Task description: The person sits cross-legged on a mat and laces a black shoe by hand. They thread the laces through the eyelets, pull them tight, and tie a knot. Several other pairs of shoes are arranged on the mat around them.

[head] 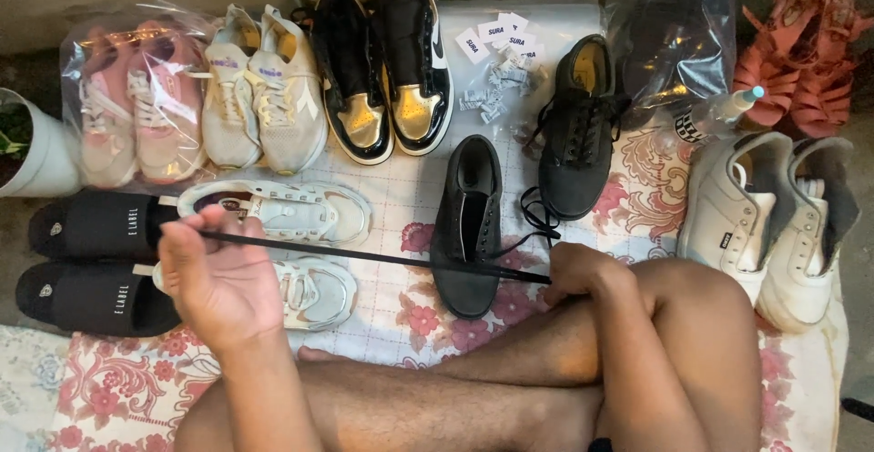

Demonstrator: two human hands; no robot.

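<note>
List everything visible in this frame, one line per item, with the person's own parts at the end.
black shoelace: 1, black, stretched taut between both hands
black low shoes: 2, black, centre, one nearer the knees, one further back
black and gold high-tops: 2, top centre
cream sneakers: 2, top left
pink sneakers in a clear bag: 2, far left
pale sneakers: 2, beside the left hand
black slides: 2, left edge
white shoes: 2, right
coral sandals: top right
small white tags: several, top centre
floral cloth: 1, underneath
left hand: grip on one lace end
right hand: grip on the other end
</note>
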